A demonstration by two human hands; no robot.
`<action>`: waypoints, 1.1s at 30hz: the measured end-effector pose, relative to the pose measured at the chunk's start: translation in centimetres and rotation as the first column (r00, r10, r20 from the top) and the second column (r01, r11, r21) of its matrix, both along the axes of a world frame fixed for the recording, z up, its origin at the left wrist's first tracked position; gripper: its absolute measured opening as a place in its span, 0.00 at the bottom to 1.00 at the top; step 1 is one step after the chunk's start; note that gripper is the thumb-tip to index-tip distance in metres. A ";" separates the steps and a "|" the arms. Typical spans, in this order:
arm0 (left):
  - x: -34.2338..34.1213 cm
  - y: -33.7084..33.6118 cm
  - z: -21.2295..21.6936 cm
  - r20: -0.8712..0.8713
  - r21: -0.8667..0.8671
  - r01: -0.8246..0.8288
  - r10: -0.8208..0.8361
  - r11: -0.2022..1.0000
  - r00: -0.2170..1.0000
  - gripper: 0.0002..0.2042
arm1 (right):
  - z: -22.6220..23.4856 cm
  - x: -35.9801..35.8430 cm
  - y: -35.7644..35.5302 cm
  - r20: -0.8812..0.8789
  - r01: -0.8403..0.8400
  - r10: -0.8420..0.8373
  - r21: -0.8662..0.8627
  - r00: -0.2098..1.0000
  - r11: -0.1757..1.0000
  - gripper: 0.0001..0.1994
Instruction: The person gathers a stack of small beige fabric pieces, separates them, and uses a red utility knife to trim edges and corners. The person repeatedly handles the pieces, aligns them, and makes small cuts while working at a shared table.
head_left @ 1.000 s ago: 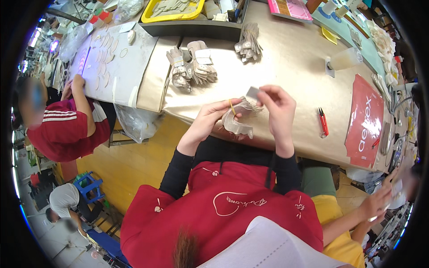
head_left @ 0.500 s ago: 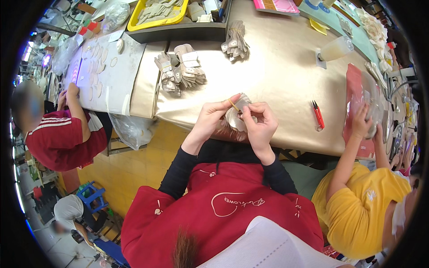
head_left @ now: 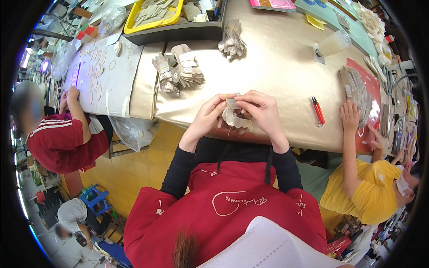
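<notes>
In front of my waist, at the table's near edge, both hands work on a bundle of thin beige cut pieces (head_left: 235, 119). My left hand (head_left: 207, 115) is closed on the bundle's left side. A yellow rubber band (head_left: 229, 103) loops near its fingertips. Beside the band, a small grey tag (head_left: 233, 104) lies on top of the bundle. My right hand (head_left: 263, 110) is closed, thumb and fingers pinching at the tag's right edge. The fingers partly hide the bundle's upper part.
Tied bundles (head_left: 178, 69) and another bundle (head_left: 232, 39) lie farther off. Red thread snips (head_left: 317, 111) and a translucent bottle (head_left: 334, 43) are to the right. A black box (head_left: 178, 31) holds a yellow tray (head_left: 129, 29). Co-workers sit left and right; the right one touches stacked pieces (head_left: 357, 96).
The rubber band, stretched from my left fingers before, now sits close against the bundle. The grey tag now shows on top. The right co-worker's hands have moved down over the stack.
</notes>
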State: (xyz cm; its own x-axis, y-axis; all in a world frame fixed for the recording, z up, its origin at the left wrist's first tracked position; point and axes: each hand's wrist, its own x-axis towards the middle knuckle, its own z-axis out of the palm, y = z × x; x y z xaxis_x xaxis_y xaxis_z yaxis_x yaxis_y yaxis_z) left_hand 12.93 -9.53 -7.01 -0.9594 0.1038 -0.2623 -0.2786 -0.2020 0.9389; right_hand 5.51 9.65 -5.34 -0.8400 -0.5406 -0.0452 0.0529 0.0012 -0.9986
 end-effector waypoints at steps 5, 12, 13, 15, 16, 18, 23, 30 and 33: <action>0.1 -0.5 0.0 -0.024 -0.064 0.042 -0.044 0.997 0.999 0.18 | 0.4 -1.5 -0.1 0.075 -0.093 0.090 0.041 0.993 0.995 0.07; 0.0 -0.9 0.2 -0.096 -0.120 0.070 -0.081 0.990 0.992 0.19 | 0.5 -1.8 -0.2 0.027 -0.060 0.057 0.163 0.998 0.985 0.06; -0.1 -0.7 0.1 -0.070 -0.133 0.084 -0.093 0.988 0.993 0.19 | 0.3 -1.6 -0.3 -0.010 -0.015 0.018 0.194 1.000 0.981 0.06; -0.5 -0.5 -0.1 0.014 -0.170 0.115 -0.114 0.979 0.993 0.19 | -0.2 -1.0 -0.7 -0.106 0.070 -0.049 0.205 0.993 0.976 0.05; -0.6 -0.4 -0.2 -0.133 -0.242 0.095 -0.130 0.966 0.983 0.19 | -0.4 -0.7 -0.8 -0.137 0.110 -0.080 0.230 0.987 0.967 0.05; -0.7 -0.2 -0.1 -0.283 -0.395 0.059 -0.182 0.917 0.942 0.19 | -0.7 -0.5 -0.9 -0.253 0.140 -0.097 0.157 0.962 0.978 0.05; -0.6 -0.1 0.2 -0.017 -0.182 0.113 -0.118 0.977 0.993 0.18 | -0.6 -0.5 -0.9 -0.241 0.136 -0.081 0.220 0.967 0.966 0.06; -1.6 -0.2 -0.7 0.007 -0.208 0.119 -0.120 0.971 0.993 0.18 | -1.6 -0.1 -2.2 0.015 0.229 -0.231 0.091 0.973 0.969 0.05; -1.6 0.0 -1.2 0.045 -0.188 0.124 -0.117 0.974 0.992 0.19 | -2.3 -0.4 -2.2 0.096 0.249 -0.255 0.069 0.962 0.966 0.06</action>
